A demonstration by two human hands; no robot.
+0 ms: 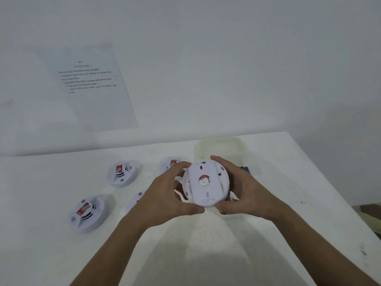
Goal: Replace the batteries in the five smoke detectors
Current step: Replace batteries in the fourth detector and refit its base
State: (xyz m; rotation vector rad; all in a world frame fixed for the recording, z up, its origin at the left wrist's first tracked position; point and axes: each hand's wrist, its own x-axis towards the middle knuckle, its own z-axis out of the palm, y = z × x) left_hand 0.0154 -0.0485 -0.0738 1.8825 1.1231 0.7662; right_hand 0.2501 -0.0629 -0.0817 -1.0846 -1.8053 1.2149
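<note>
Right now I have one detector (pixel 206 183) lifted clear of the surface (pixel 288 182), back plate turned up to my view, because the battery bay sits behind that plate. My left hand (pixel 171 200) curls round its left rim and my right hand (pixel 242 193) round the right, thumbs below and fingers over the top, a grip that reads to me as set for twisting the plate against the body. Four more detectors lie to the left, face up: two in full view (pixel 122 173) (pixel 87 213), two partly hidden behind my left hand. A clear tub (pixel 218 145) sits just behind my hands with batteries (pixel 245 168) showing past my right fingers, near enough to reach once the plate is off.
</note>
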